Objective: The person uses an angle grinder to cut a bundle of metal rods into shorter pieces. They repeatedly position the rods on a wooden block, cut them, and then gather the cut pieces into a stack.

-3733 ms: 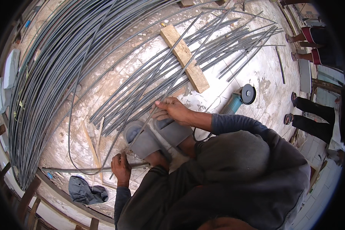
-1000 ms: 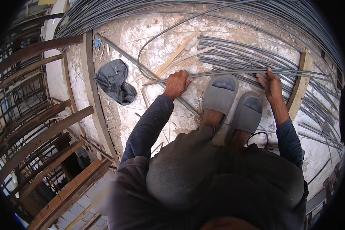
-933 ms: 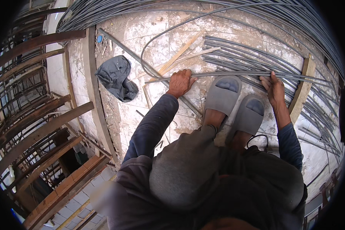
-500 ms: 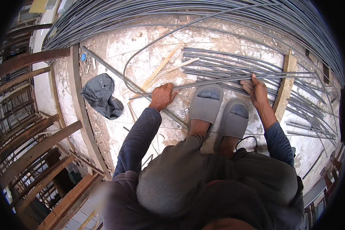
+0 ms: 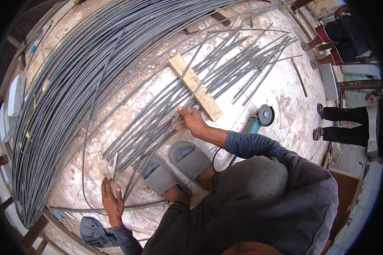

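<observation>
Fingers stretched and thumb apart, my left hand is beside the near ends of some steel rods, with nothing visibly gripped. My right hand reaches over the pile of cut steel rods, its thumb raised away from the other fingers. It touches or hovers just above the rods; which one I cannot tell. A wooden block lies crosswise at the pile, just beyond my right hand. Some rods pass over this block. One long rod bends in a curve near my left hand.
A large bundle of long steel rods sweeps across the left and far side. An angle grinder lies right of my right forearm. Dark cloth lies at lower left. People stand at the right, one in black trousers.
The view has swung to the right, bringing the grinder and other people into sight. My left hand was closed on a rod and now has its fingers stretched out.
</observation>
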Demonstrator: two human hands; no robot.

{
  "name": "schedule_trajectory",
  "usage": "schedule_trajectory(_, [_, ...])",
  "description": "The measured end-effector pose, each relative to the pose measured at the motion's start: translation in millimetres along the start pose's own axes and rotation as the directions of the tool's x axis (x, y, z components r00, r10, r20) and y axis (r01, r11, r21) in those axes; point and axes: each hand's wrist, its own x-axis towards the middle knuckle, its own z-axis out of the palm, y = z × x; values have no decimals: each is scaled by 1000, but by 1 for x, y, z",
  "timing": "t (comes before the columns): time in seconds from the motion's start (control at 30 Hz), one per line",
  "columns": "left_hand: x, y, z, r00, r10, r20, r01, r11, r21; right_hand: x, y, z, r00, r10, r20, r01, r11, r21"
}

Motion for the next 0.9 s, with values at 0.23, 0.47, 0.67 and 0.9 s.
schedule_trajectory(0.23, [54,102,-3,941,245,232,-283,948,147,14,-37,-41,967,-177,-186,183,983,18])
schedule_trajectory(0.47, [111,128,79,937,350,16,-350,937,3,36,-69,-89,867,-286,-408,315,949,3])
schedule_trajectory(0.67, [157,187,117,916,386,104,-368,916,-161,-1,-44,-61,957,-195,-214,210,976,49])
schedule_trajectory(0.9, [145,260,65,681,711,177,-719,694,-23,-9,-3,-56,946,-191,-263,200,980,7])
